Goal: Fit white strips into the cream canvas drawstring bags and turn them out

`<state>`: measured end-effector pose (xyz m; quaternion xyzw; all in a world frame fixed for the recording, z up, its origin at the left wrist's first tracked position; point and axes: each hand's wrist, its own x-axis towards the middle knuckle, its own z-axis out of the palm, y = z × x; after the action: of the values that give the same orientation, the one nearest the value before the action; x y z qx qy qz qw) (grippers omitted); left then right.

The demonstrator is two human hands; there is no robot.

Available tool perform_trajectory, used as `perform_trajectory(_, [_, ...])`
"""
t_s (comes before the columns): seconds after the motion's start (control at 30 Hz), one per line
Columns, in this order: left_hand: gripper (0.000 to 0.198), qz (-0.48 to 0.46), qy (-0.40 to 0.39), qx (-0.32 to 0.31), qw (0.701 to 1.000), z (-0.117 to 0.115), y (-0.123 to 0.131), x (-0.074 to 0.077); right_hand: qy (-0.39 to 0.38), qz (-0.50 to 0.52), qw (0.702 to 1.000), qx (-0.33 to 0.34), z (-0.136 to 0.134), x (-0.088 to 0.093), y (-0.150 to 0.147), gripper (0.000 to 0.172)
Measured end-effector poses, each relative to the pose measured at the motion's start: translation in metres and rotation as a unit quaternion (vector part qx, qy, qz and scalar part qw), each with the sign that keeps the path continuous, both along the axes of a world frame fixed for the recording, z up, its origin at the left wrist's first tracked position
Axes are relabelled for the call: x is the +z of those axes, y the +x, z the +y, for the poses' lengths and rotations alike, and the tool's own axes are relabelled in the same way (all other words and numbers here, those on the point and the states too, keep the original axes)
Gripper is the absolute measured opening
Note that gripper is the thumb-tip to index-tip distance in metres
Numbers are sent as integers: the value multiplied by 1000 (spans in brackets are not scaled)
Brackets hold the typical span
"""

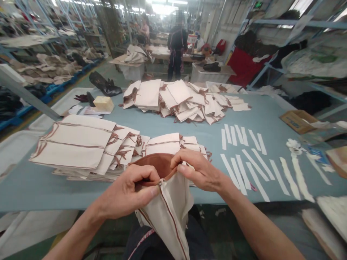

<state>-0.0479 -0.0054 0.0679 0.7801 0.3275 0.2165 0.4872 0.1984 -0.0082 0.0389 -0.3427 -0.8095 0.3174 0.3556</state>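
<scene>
A cream fabric piece (170, 209) with brown lining and brown-edged seams hangs from both my hands over the table's front edge. My left hand (141, 189) pinches its upper rim near a seam, thumb on the outside. A short way to the right, my right hand (196, 169) grips the same rim between thumb and fingers. The brown inner side shows between the hands, so the piece looks like an open pouch. Just beyond, a stack of flat cream pieces (78, 142) with brown seams lies at the left, and a smaller stack (162, 142) lies behind my hands.
A loose heap of cream pieces (176, 95) covers the table's far middle. White strips (246, 166) lie in rows at the right, near a cardboard box (298, 121). A yellow block (103, 104) sits at the far left. A person (177, 47) stands in the background.
</scene>
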Motion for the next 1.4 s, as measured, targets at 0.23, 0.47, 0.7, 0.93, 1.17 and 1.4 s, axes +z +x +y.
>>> perform_trajectory(0.23, [22, 0, 70, 40, 997, -8, 0, -3, 47, 36, 998, 27, -16, 11, -29, 12])
perform_trajectory(0.47, [30, 39, 37, 26, 998, -7, -11, -3, -4, -3, 999, 37, -17, 3, -33, 16])
perform_trajectory(0.7, [34, 113, 108, -18, 988, -9, -20, 10, -64, 1, 997, 30, -18, 8, -38, 13])
perform_trajectory(0.93, [31, 144, 126, -4, 981, -10, -12, 8, -122, 65, 990, 27, -21, -3, -43, 30])
perform_trajectory(1.17, [26, 1, -61, 1, 998, -7, -11, -9, -136, 166, 975, 63, -26, -8, -50, 31])
perform_trajectory(1.4, [26, -25, -151, 48, 987, -16, -21, -21, -191, 221, 953, 78, -27, -20, -57, 27])
